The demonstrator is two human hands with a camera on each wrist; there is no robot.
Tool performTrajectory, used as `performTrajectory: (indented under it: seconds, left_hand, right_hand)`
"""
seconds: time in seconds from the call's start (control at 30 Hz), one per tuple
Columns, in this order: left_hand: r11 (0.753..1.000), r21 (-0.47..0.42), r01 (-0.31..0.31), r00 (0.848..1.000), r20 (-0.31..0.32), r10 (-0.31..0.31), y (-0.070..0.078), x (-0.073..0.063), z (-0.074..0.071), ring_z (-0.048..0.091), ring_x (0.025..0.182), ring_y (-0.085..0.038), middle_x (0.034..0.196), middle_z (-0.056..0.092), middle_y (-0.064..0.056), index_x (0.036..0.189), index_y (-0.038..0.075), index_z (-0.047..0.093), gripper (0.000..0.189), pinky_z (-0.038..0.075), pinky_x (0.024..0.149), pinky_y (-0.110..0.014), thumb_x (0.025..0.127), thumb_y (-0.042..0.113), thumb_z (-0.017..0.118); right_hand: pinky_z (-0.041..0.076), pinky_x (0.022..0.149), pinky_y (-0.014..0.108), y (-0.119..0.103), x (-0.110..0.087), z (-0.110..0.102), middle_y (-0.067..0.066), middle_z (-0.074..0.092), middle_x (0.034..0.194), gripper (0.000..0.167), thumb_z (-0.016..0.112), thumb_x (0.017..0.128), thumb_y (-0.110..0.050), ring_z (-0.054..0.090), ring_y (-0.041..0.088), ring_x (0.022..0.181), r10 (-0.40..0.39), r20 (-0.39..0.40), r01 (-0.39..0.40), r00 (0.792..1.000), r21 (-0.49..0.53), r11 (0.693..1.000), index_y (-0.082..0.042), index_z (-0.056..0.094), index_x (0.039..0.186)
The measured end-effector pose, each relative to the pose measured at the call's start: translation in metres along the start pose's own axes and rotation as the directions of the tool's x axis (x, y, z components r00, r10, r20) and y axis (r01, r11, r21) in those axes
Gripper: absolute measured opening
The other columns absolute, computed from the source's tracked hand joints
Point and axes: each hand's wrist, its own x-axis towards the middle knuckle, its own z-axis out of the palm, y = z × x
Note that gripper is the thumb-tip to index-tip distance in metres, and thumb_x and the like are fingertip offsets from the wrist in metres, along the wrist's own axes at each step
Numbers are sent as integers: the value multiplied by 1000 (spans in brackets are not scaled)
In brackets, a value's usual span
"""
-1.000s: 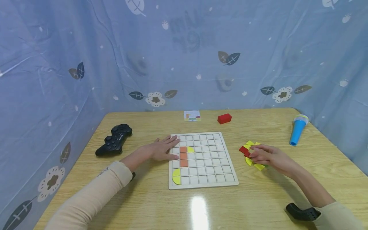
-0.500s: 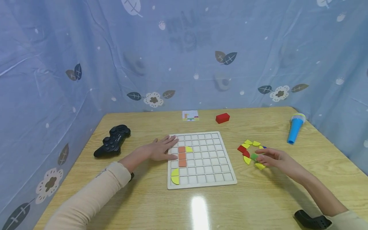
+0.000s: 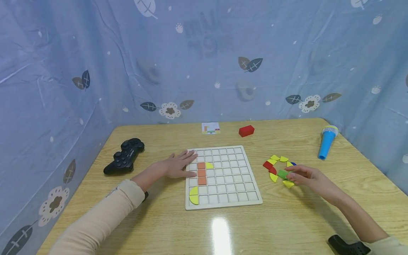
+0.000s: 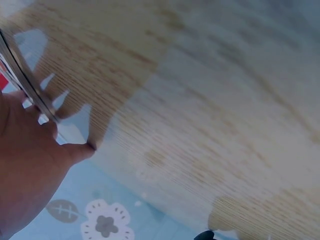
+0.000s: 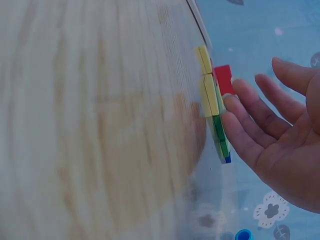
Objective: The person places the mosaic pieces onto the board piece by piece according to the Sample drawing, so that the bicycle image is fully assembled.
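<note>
My left hand lies flat on the left edge of a white grid board, its fingers spread. In the left wrist view the thumb points away from the board's edge. Three orange square tiles stand in a column on the board, with a yellow quarter-round tile beside the top one. Two more yellow quarter-rounds sit at lower left. On the right, my right hand has its fingertips at a green tile in the loose pile. In the right wrist view its fingers are loosely bent, thumb apart.
Yellow tiles, red tiles and a blue tile surround the green one. A game controller lies left. Behind the board are a small card and a red block. A blue toy microphone lies far right.
My right hand has shifted from over the red tiles at the pile's left to the green tile, then paused there. The left hand keeps its place on the board. The head view shifted slightly.
</note>
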Motion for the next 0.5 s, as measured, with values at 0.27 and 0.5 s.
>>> performTrajectory:
  seconds: [0.27,0.5]
  left_hand:
    - [1000,1,-13,1000,-2,13,-1,-1,0,-5,144,-26,159,-1,-4,155,20,4,82,2,109,-60,95,60,41]
    - [1000,1,-15,1000,-10,15,-3,0,1,-5,144,-25,159,-1,-4,155,20,4,83,1,109,-60,94,61,41]
  right_hand:
    - [51,82,26,1,-1,-1,26,48,130,44,49,101,-18,60,9,101,23,25,-23,999,29,999,9,43,136]
    - [52,82,28,-1,-2,3,22,55,122,48,49,101,-17,61,11,101,34,95,-43,995,100,994,14,37,137]
